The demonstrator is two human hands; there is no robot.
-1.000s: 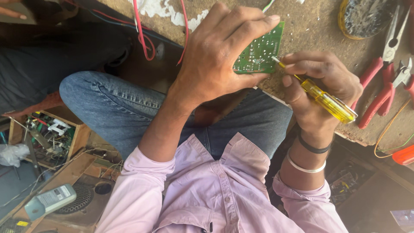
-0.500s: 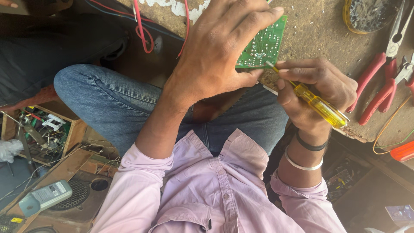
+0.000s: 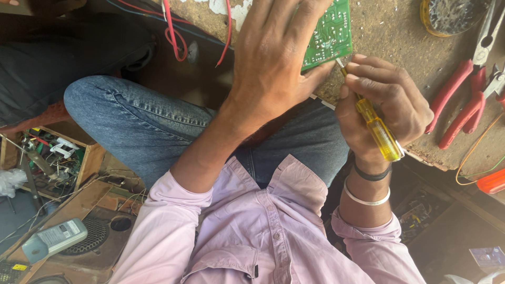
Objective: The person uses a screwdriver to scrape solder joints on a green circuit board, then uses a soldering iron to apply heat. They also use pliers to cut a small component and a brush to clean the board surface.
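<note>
My left hand (image 3: 276,68) reaches across my lap and grips a green circuit board (image 3: 329,34), covering its left part; the board sits over the worn brown worktop (image 3: 389,42). My right hand (image 3: 381,113) is wrapped around a screwdriver with a clear yellow handle (image 3: 377,131). Its metal tip touches the board's lower right edge, just beside my left thumb. I wear a pink shirt, blue jeans, and two bands on my right wrist.
Red-handled pliers (image 3: 457,100) and a round tin (image 3: 447,16) lie on the worktop at the right, with an orange object (image 3: 492,181) near its edge. Red wires (image 3: 173,31) hang at the top. A wooden box of electronic parts (image 3: 52,158) and a grey handheld device (image 3: 55,239) sit at the left.
Both hands, the board and the screwdriver have shifted upward in view, the board now partly cut off at the top. The screwdriver tip stays at the board's edge.
</note>
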